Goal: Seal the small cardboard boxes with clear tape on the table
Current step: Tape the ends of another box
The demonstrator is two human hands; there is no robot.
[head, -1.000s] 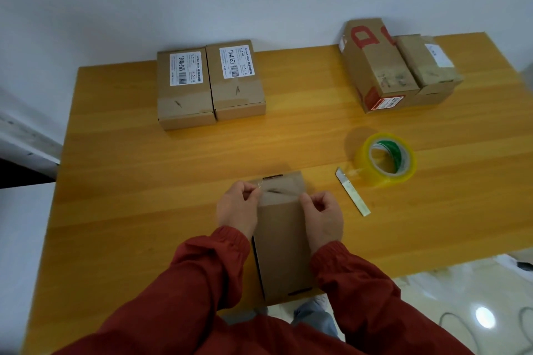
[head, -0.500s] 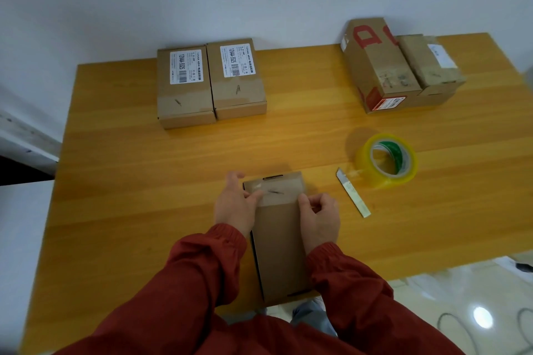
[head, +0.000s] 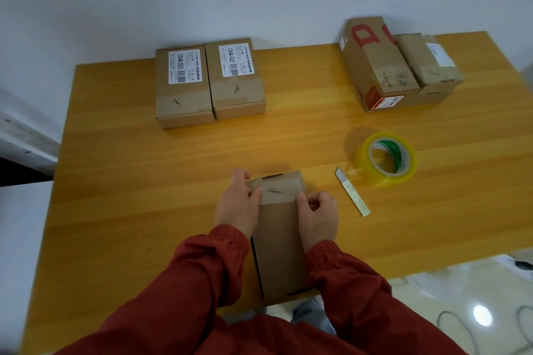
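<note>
Low in the middle, the box (head: pixel 278 239) lies on the table (head: pixel 144 181). The left hand (head: pixel 236 207) presses flat against its side, thumb on the tape strip (head: pixel 277 190), likely smoothing it down. The right hand (head: pixel 318 217) curls its fingers beside the box; gripping or not, I cannot tell.

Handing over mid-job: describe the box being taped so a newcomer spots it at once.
On the wooden table, ignore the boxes along the far edge and look at the near edge. The plain box there lies between the left hand and right hand; alone among them it shows no printed label or red marking.
</note>
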